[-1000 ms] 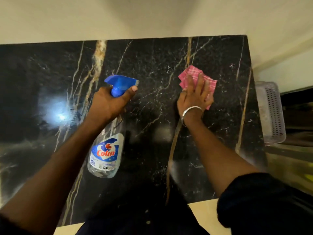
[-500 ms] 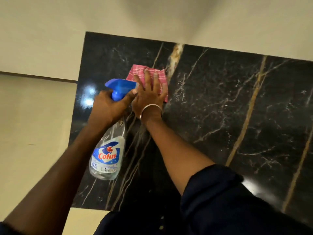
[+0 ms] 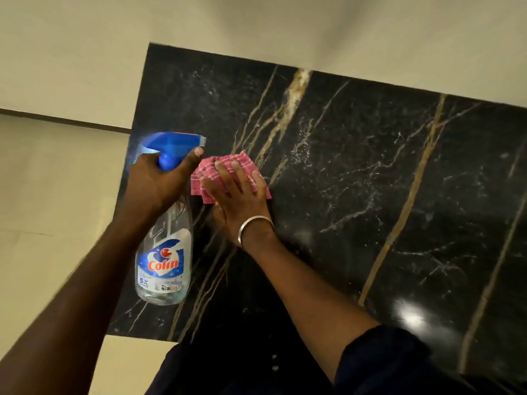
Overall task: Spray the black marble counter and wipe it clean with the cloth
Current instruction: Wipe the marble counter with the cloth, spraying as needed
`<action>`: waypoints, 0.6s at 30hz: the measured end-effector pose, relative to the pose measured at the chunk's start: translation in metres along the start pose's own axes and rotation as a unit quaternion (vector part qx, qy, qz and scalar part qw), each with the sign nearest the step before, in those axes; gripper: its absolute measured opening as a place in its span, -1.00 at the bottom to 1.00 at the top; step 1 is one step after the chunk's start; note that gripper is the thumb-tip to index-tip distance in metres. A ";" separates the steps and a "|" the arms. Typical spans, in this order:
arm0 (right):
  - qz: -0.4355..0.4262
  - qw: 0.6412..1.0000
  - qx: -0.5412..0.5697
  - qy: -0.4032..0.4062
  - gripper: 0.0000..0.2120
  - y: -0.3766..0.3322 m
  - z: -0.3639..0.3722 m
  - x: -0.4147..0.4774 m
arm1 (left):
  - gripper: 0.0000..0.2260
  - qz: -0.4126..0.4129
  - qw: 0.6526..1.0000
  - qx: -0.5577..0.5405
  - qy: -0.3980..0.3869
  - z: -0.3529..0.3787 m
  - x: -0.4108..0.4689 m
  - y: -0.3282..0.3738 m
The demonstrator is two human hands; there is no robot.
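1. Pulled back from the far edge of the desk [image 3: 370, 195], the cloth [image 3: 245, 162] now lies a little way in from the far left corner, where half a second ago it sat hard against that edge. A second ago it was near the right end.
2. On it lies the right hand [image 3: 239, 201], its fingers [image 3: 225, 173] straight and spread, pressing the pink checked cloth flat onto the stone. A metal bangle [image 3: 256, 225] sits on that wrist.
3. Just to the left, as before, the left hand [image 3: 156, 181] has its fingers curled round the neck of the spray bottle [image 3: 164, 260], below the blue head. The bottle hangs over the desk's left edge, nozzle pointing right. Whether the trigger is squeezed I cannot tell.
4. My reading is that wiping is well under way: the sweep has crossed the desk and is now working the left end, stroke by stroke towards the near edge.
5. Fine pale speckles, likely spray, show on the stone to the right of the cloth, so that patch probably needs another pass.
6. Black marble with gold and white veins, glossy, catches a lamp glare near the near right. A plain pale wall [image 3: 256, 24] stands behind, and pale floor [image 3: 57, 195] lies off the left edge.
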State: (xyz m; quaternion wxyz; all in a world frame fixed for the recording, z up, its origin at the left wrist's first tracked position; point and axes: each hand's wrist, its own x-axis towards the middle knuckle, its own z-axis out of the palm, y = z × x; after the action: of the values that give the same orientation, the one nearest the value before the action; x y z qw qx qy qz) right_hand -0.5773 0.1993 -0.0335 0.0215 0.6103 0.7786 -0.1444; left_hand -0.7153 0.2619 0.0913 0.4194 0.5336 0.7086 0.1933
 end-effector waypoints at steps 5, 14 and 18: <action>0.106 0.992 0.032 0.062 -0.37 0.070 0.002 -0.074 | -0.48 0.009 0.998 0.018 -0.054 0.051 -0.021 0.027; 0.238 0.966 0.050 0.085 -0.35 0.211 -0.006 -0.192 | -0.39 0.062 0.993 0.034 -0.090 0.164 -0.086 0.083; 0.290 0.951 0.073 0.084 -0.39 0.271 -0.014 -0.238 | -0.38 0.075 0.993 0.010 -0.088 0.205 -0.117 0.102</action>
State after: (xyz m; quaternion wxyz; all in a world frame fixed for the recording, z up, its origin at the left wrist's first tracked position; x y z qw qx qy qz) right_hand -0.2557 0.0361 -0.0245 -0.0482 0.8195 0.5544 -0.1365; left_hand -0.4816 0.1554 0.0932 0.4589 0.6045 0.6287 0.1696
